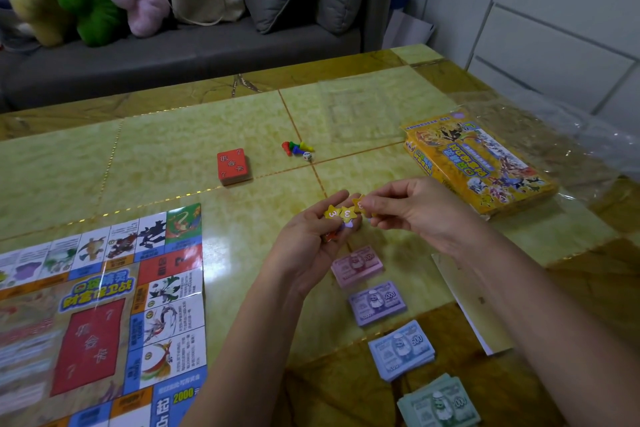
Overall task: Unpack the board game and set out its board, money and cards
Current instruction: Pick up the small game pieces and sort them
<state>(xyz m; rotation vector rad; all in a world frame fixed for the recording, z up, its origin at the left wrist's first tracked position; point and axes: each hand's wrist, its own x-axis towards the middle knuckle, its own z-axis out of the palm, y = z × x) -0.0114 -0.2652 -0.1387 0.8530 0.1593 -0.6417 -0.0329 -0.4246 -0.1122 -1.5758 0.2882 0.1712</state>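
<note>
Where one board (104,305) lies left of our fingers and one card deck (232,166) beyond them, our left hand (311,243) grips two star tokens (341,213), our right hand (408,208) pinches a third star token (360,203); four money stacks (376,302) lie below the fingers.

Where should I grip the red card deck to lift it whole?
Pinch the red card deck across its two long edges, coming down from above. It lies flat on the table as a squared stack with nothing touching its sides, so thumb and fingers can clamp its full thickness.
</note>
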